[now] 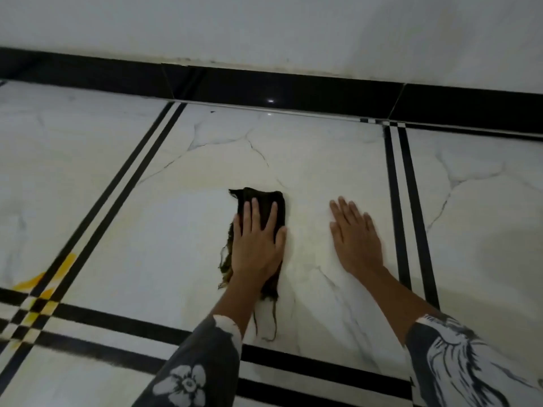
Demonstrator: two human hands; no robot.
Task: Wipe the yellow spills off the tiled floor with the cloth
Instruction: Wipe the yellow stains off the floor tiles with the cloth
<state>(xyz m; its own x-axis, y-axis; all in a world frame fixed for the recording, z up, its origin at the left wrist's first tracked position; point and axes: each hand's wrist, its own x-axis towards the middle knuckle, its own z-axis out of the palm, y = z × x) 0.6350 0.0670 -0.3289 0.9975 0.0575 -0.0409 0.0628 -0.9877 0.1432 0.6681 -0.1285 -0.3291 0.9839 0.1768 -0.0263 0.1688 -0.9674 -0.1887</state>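
Observation:
A dark folded cloth (264,202) with frayed threads lies on the white marble-patterned tiled floor (164,227). My left hand (258,239) presses flat on top of the cloth, fingers straight and pointing toward the wall. My right hand (355,236) rests flat on the bare tile to the right of the cloth, fingers spread, holding nothing. Yellow spills (58,271) streak the floor at the far left, across the black tile stripes, with more yellow (32,317) on the stripe crossing below. A faint yellowish smear shows on the tile just beyond the cloth.
A black skirting band (279,89) runs along the foot of the white wall (264,27) ahead. Double black stripes (408,207) border the tile on the right, with others on the left and near side. Patterned sleeves cover both forearms.

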